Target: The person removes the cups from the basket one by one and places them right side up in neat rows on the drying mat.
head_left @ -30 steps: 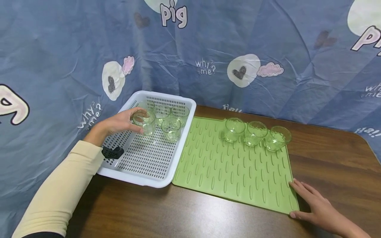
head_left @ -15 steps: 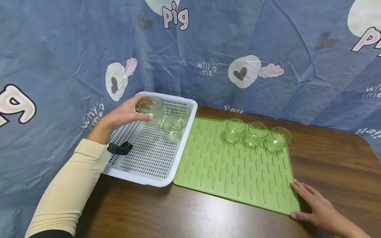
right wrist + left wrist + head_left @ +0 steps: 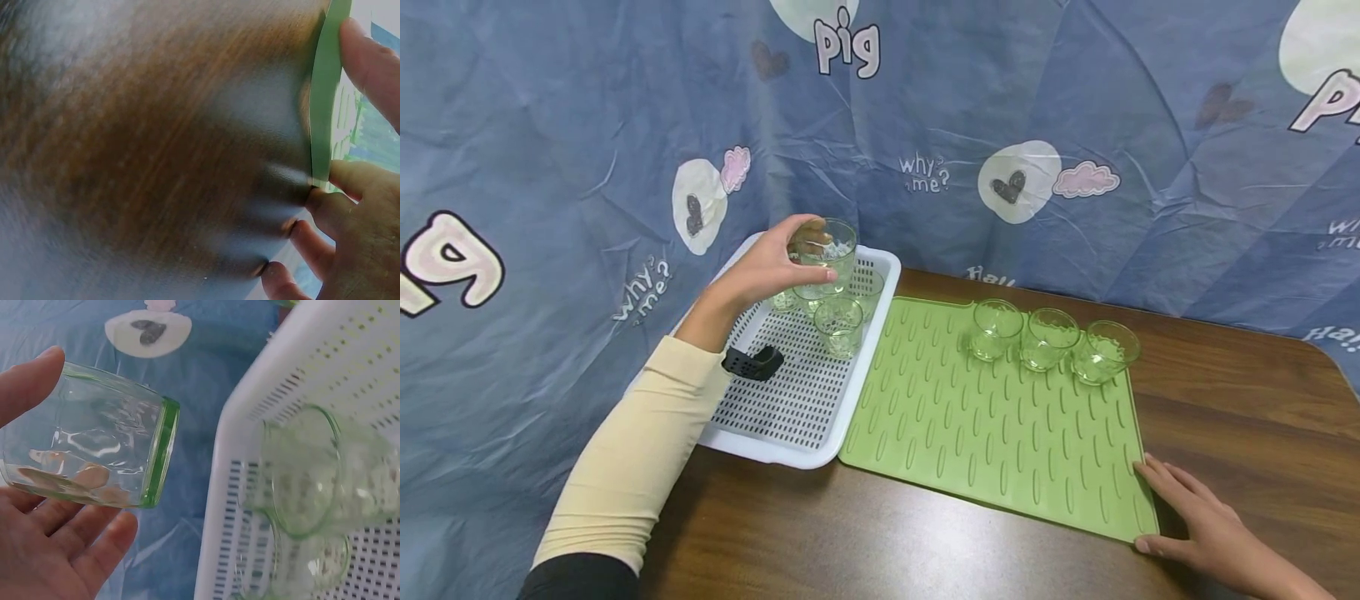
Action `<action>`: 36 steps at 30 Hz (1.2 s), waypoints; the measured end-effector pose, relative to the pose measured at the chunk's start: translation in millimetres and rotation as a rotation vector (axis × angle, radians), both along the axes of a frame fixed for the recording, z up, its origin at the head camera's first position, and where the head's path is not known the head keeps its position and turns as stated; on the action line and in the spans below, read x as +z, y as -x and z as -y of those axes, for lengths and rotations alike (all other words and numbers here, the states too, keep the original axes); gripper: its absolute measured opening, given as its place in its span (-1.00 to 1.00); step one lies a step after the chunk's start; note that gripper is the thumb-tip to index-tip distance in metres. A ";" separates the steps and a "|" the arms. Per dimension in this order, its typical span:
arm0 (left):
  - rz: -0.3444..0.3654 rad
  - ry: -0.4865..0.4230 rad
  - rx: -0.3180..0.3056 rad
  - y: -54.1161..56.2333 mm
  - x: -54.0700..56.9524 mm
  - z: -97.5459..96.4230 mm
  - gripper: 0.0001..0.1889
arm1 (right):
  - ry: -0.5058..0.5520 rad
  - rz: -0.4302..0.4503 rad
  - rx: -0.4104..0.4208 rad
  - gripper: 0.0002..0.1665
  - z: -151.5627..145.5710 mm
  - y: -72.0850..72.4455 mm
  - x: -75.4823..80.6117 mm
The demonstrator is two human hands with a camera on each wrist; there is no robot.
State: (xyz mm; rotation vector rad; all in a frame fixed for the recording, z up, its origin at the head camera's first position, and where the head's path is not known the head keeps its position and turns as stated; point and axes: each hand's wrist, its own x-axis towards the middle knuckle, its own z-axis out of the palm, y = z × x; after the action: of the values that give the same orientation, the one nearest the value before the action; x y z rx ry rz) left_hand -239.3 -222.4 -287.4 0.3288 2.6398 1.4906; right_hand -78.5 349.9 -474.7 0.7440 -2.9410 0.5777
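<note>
My left hand [image 3: 767, 265] grips a clear green-tinted glass [image 3: 841, 254] between thumb and fingers, raised over the back of the white basket [image 3: 775, 457]. In the left wrist view, the glass [image 3: 112, 440] shows a thick green end pointing away from the palm. Below it, several similar glasses [image 3: 838, 327] stand in the basket. My right hand [image 3: 1210, 525] rests at the right edge of the green ribbed mat [image 3: 985, 425]. Its thumb [image 3: 369, 69] and index finger touch the mat's edge in the right wrist view, with the other fingertips on the wooden table.
Three more glasses stand in a row along the mat's back right: a left one [image 3: 996, 329], a middle one [image 3: 1047, 340] and a right one [image 3: 1103, 354]. The basket adjoins the mat's left side. A blue printed cloth [image 3: 925, 108] hangs behind the wooden table [image 3: 925, 550].
My left hand has lifted the glass from low in the basket, moving up and to the right. My right hand stays at the mat's edge.
</note>
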 end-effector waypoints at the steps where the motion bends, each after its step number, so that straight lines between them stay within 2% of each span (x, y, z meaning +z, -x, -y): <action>1: -0.003 -0.004 -0.004 1.1 0.6 -3.0 -0.16 | -0.004 0.001 -0.001 0.24 -0.2 -0.2 0.1; 8: -0.045 -0.083 -0.036 11.3 2.7 -35.1 -0.17 | -0.007 0.009 -0.003 0.24 -1.4 -1.5 -1.1; 12: -0.041 -0.095 -0.061 15.7 1.5 -57.1 -0.16 | 0.009 -0.004 0.002 0.25 -1.1 -2.3 -2.9; 18: -0.013 -0.111 -0.056 20.4 -3.4 -90.9 -0.12 | 0.014 -0.010 -0.003 0.25 -1.5 -4.4 -3.0; 24: -0.001 -0.118 -0.038 30.1 -10.7 -116.6 -0.10 | 0.026 -0.005 -0.002 0.24 -1.8 -4.3 -4.0; 29: 0.056 -0.175 0.042 37.6 -22.5 -135.4 -0.11 | -0.001 0.042 -0.012 0.22 -2.9 -2.0 -1.4; 36: 0.127 -0.248 0.254 43.1 -49.5 -163.6 -0.08 | -0.002 0.075 -0.009 0.20 -0.8 0.1 2.7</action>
State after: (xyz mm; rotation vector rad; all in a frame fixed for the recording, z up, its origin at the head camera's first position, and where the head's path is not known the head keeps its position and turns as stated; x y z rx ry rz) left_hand -282.4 -58.9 -336.8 -0.0885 2.4737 1.8517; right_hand -78.7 350.7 -472.1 0.7250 -3.0122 0.6158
